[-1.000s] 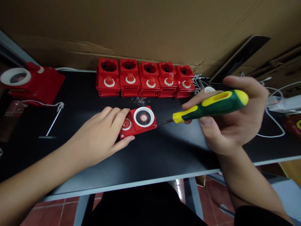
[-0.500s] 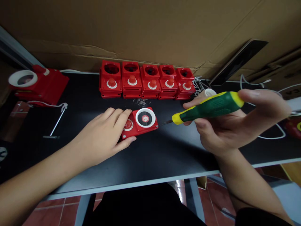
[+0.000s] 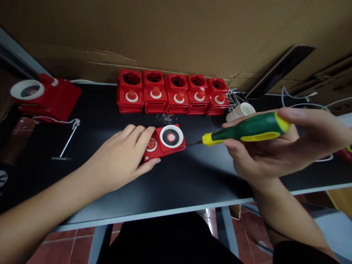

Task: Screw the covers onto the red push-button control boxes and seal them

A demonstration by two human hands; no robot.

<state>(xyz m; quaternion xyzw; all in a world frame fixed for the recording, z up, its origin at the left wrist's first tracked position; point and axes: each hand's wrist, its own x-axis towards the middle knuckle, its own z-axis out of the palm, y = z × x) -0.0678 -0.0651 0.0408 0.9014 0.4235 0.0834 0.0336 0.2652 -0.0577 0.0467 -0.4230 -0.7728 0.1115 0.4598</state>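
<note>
- Spanning the nearest part of the view, dark clothing (image 3: 165, 238) sits below the pale edge of a black tabletop (image 3: 176, 187).
- Left hand (image 3: 123, 156): curled over one end of a small red plastic housing (image 3: 162, 151), pressing it to the tabletop, thumb along its near side. The hold looks unchanged from half a second ago.
- Right hand (image 3: 275, 157): loosely gripping a green-and-yellow screwdriver (image 3: 253, 126), thumb near the collar, another finger at the butt end.
- The change: half a second ago a small gap separated the screwdriver's dark blade (image 3: 194, 143) from the housing; now the tip meets its right-hand corner. The handle has also rolled, its yellow inset now facing down towards the wearer. This suggests the driver is seated again for turning a corner screw, though the contact is too small to confirm.
- The housing lies flat at the table's middle, its white ring (image 3: 172, 146) and red dome (image 3: 151, 144) facing up.
- Farther back: pale crumbs (image 3: 165, 117), a ridged white ring stack (image 3: 240, 112), five red housings (image 3: 176, 107) in a row and loose silver screws (image 3: 234, 97).
- Farthest: brown cardboard (image 3: 178, 36).
</note>
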